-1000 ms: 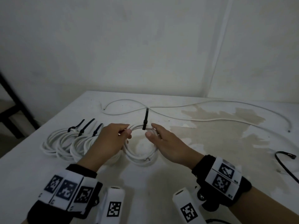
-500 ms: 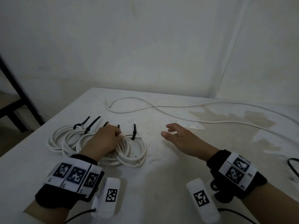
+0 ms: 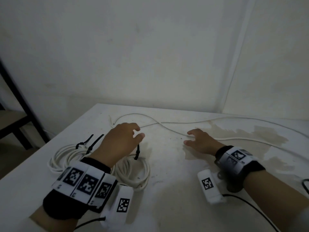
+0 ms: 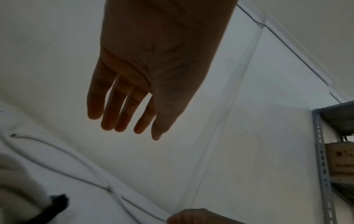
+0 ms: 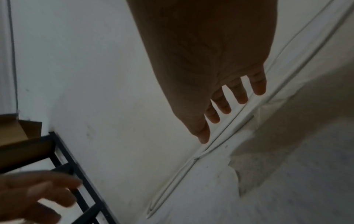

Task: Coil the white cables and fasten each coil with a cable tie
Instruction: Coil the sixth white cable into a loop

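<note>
Several coiled white cables [image 3: 133,174] lie side by side at the table's left, each bound by a black cable tie [image 3: 137,152]. A long loose white cable [image 3: 173,130] snakes across the far side of the table. My left hand [image 3: 120,139] hovers above the coils, fingers straight and empty in the left wrist view [image 4: 126,106]. My right hand [image 3: 199,139] is open just short of the loose cable, its fingertips [image 5: 226,109] spread close over that cable [image 5: 216,139] without holding it.
The white table [image 3: 167,206] has a brownish stain [image 3: 247,136] at the right. A black wire [image 3: 306,186] lies at the right edge. A dark shelf frame [image 3: 18,101] stands left of the table, a metal rack [image 4: 323,166] beside the wall.
The newest coil was set down beside the others and my left hand let go and lifted forward. My right hand moved right and forward to the loose cable.
</note>
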Tool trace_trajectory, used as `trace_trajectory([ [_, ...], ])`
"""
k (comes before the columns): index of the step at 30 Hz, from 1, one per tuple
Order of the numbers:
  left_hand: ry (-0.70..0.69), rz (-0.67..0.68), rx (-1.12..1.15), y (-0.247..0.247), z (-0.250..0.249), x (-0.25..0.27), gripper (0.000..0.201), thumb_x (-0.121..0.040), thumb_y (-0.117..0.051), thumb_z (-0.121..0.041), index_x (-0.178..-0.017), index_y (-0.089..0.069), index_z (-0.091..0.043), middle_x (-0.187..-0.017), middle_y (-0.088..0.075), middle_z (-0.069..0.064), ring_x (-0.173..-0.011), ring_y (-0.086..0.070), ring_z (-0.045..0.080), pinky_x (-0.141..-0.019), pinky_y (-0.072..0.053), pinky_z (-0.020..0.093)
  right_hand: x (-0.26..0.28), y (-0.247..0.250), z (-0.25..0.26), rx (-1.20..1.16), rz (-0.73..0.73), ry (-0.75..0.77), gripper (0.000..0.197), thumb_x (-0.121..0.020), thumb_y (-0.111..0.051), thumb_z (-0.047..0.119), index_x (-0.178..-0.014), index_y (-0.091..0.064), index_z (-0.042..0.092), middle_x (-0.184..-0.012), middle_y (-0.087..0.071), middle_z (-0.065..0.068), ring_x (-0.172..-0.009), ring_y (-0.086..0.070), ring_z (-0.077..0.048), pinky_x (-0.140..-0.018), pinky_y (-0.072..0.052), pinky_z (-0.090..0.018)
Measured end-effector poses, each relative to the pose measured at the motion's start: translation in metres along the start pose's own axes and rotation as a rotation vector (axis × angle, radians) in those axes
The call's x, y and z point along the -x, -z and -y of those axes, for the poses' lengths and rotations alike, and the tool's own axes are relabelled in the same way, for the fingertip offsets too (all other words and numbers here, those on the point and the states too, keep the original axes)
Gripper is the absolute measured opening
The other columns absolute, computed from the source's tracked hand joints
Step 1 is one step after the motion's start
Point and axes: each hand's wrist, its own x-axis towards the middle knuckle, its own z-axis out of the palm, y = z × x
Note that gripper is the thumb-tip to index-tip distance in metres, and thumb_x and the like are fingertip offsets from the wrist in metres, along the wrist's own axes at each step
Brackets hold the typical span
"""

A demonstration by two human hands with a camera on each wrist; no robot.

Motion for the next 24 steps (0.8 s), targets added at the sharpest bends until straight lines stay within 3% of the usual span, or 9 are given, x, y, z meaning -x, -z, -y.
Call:
trace_trajectory([
  [4, -0.089, 0.032, -0.069, -0.003, -0.023, -0.019, 0.037, -0.094, -0.047, -0.036, -0.126, -0.054, -0.018, -0.126, -0.056, 0.005, -0.112, -0.053, 0.019, -0.089, -0.04, 0.026, -0.02, -0.003, 0.002, 0.257, 0.053, -0.026, 0.058, -0.093, -0.044, 0.041, -0.143, -0.026, 0.018, -0.149, -0.029, -0.005, -0.134, -0.029, -0.027, -0.109, -0.024, -0.04],
  [7, -0.139, 0.056, -0.122, -0.014, -0.04, -0.036, 0.035, -0.095, -0.044, -0.035, -0.126, -0.053, -0.02, -0.125, -0.057, 0.004, -0.113, -0.052, 0.02, -0.091, -0.04, 0.029, -0.028, -0.009, 0.003, 0.343, 0.044, 0.001, 0.051, -0.093, -0.043, 0.034, -0.14, -0.029, 0.019, -0.141, -0.034, -0.006, -0.129, -0.032, -0.027, -0.105, -0.026, -0.041],
  [11, -0.187, 0.132, -0.185, -0.038, -0.059, -0.058, 0.037, -0.097, -0.041, -0.03, -0.132, -0.046, -0.021, -0.127, -0.054, 0.006, -0.116, -0.05, 0.022, -0.092, -0.039, 0.028, -0.032, -0.009, 0.001, 0.297, 0.037, 0.074, 0.023, -0.093, -0.038, 0.012, -0.114, -0.047, 0.016, -0.124, -0.045, -0.009, -0.11, -0.042, -0.025, -0.091, -0.035, -0.033],
  [14, -0.216, 0.185, -0.223, -0.054, -0.067, -0.073, 0.043, -0.098, -0.039, -0.025, -0.14, -0.035, -0.023, -0.133, -0.046, 0.009, -0.118, -0.048, 0.025, -0.092, -0.039, 0.027, -0.026, 0.002, 0.002, 0.19, 0.003, 0.108, 0.01, -0.092, -0.034, 0.006, -0.093, -0.039, 0.015, -0.113, -0.04, -0.01, -0.088, -0.04, -0.021, -0.08, -0.036, -0.03],
  [17, -0.239, 0.198, -0.228, -0.067, -0.073, -0.088, 0.05, -0.096, -0.042, -0.019, -0.143, -0.029, -0.026, -0.138, -0.036, 0.01, -0.116, -0.05, 0.027, -0.089, -0.041, 0.029, -0.015, 0.02, 0.002, 0.08, -0.076, 0.156, 0.015, -0.094, -0.032, 0.007, -0.084, -0.037, 0.018, -0.107, -0.045, -0.012, -0.084, -0.04, -0.02, -0.073, -0.03, -0.028],
  [21, -0.278, 0.201, -0.185, -0.086, -0.078, -0.1, 0.041, -0.096, -0.042, -0.02, -0.137, -0.039, -0.021, -0.133, -0.04, 0.011, -0.114, -0.05, 0.026, -0.09, -0.039, 0.03, 0.006, 0.04, 0.003, 0.004, -0.189, 0.241, 0.014, -0.095, -0.036, 0.014, -0.103, -0.047, 0.009, -0.092, -0.048, -0.008, -0.08, -0.045, -0.024, -0.065, -0.031, -0.03],
  [24, -0.295, 0.095, -0.156, -0.096, -0.085, -0.106, 0.029, -0.1, -0.035, -0.021, -0.12, -0.053, -0.009, -0.111, -0.053, 0.013, -0.102, -0.053, 0.027, -0.075, -0.035, 0.029, 0.02, 0.053, -0.005, 0.072, -0.314, 0.291, 0.024, -0.098, -0.039, 0.029, -0.107, -0.053, 0.012, -0.092, -0.054, -0.008, -0.084, -0.05, -0.024, -0.068, -0.035, -0.032],
])
